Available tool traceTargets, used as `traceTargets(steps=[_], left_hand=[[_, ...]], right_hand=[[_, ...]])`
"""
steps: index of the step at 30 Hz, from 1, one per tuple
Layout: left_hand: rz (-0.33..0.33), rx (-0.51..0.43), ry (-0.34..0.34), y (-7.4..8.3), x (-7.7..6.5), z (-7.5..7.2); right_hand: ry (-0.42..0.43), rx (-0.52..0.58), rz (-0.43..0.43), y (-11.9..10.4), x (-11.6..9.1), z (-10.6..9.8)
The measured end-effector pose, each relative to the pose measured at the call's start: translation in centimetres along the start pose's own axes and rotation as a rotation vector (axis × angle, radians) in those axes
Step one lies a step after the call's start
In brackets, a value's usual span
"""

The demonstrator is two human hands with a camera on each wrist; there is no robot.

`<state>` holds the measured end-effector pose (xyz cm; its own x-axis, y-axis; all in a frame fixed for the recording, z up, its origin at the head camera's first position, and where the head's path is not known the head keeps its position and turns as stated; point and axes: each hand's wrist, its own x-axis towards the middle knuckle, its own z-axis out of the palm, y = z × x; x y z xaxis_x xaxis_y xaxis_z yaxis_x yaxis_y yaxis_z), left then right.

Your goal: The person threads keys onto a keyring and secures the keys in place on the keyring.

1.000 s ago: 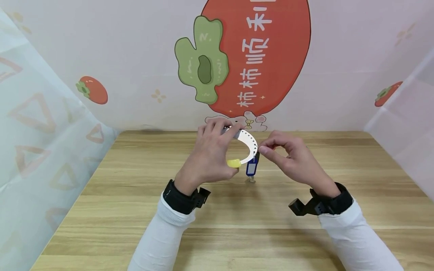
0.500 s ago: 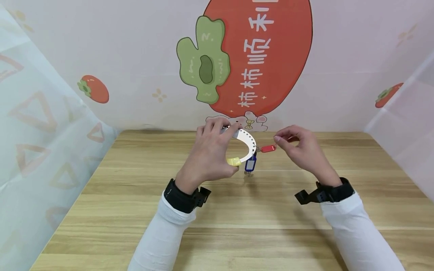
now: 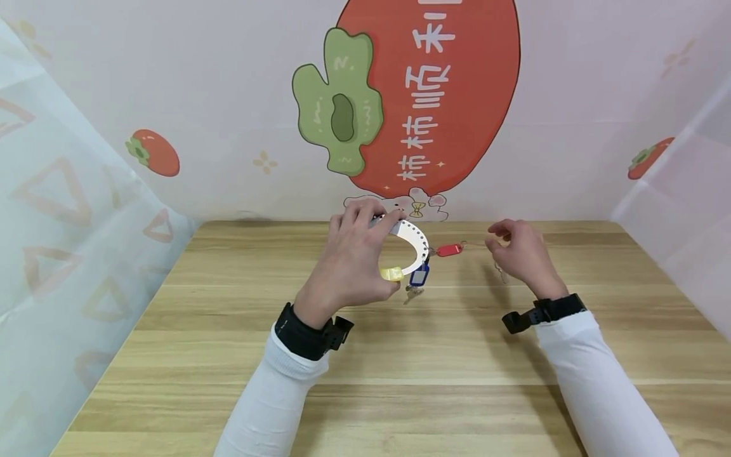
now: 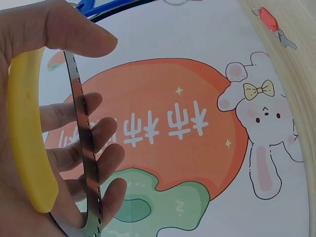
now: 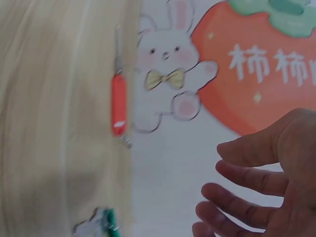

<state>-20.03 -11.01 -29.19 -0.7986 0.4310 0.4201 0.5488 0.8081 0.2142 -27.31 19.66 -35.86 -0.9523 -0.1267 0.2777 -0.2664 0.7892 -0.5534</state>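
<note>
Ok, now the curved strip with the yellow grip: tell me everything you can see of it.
The curved strip looks like metal, white in the head view and darker in the left wrist view, with small holes along its length. Its smooth yellow grip looks like plastic and lies against the palm. The left hand holds it, apparently above the table, and hides part of it. A blue tag appears to hang from it; the right hand is clear of it.

Wooden table (image 3: 365,406); red key tag (image 3: 449,250), green item (image 5: 111,224) on top.
</note>
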Motion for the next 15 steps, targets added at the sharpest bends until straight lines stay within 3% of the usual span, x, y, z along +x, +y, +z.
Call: traceTargets(steps=[15], left_hand=[[0.003,0.008,-0.006,0.1,0.0,0.1]], right_hand=[[-0.106,-0.067,0.132,5.0,0.5,-0.5]])
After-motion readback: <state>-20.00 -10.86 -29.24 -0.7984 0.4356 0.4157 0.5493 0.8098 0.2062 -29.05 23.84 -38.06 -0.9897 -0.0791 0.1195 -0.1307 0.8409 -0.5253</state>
